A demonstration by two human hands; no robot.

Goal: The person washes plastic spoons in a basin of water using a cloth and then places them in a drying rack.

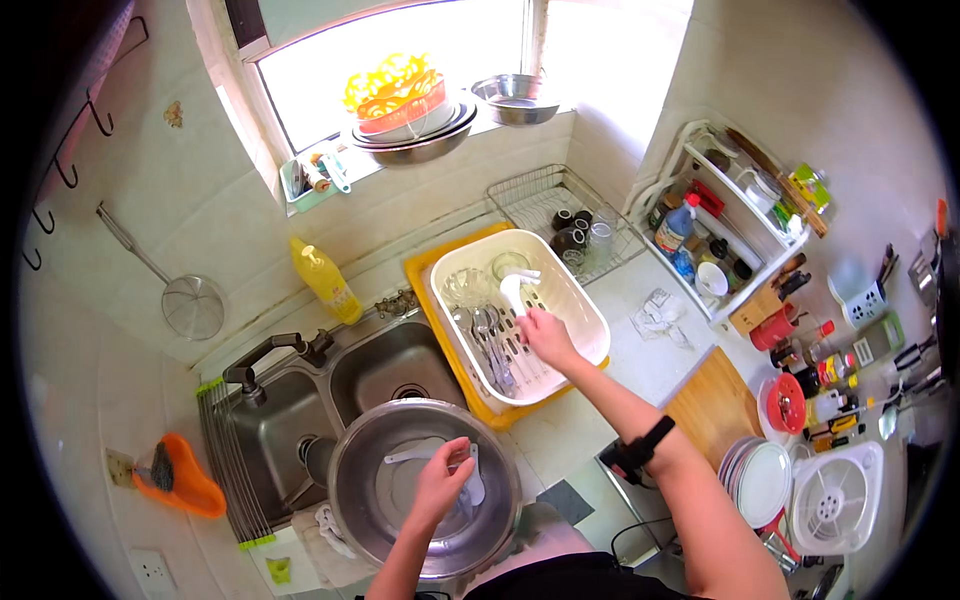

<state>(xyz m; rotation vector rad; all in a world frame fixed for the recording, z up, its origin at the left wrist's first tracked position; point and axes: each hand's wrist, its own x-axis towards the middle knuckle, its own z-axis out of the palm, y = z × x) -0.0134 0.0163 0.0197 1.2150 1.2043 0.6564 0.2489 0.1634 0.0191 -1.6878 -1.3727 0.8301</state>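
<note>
My right hand [543, 336] is closed on the handle of a white spoon [513, 291] over a cream plastic drain basket [592, 319]. The basket holds metal cutlery [491, 349] at its left and clear glass bowls [466, 286] at its far end. A second white handle shows beside the spoon. My left hand [448, 478] is over a large steel basin [352, 480], fingers bent; its palm side is partly hidden, so whether it touches anything is unclear. White utensils [475, 491] lie in the basin, partly behind this hand.
A double steel sink [390, 360] with a dark faucet [262, 352] is at the left. A wire rack [525, 184] with cups and glasses stands behind the basket. To the right are a wooden cutting board [712, 412], stacked plates [761, 484] and a white shelf [739, 202].
</note>
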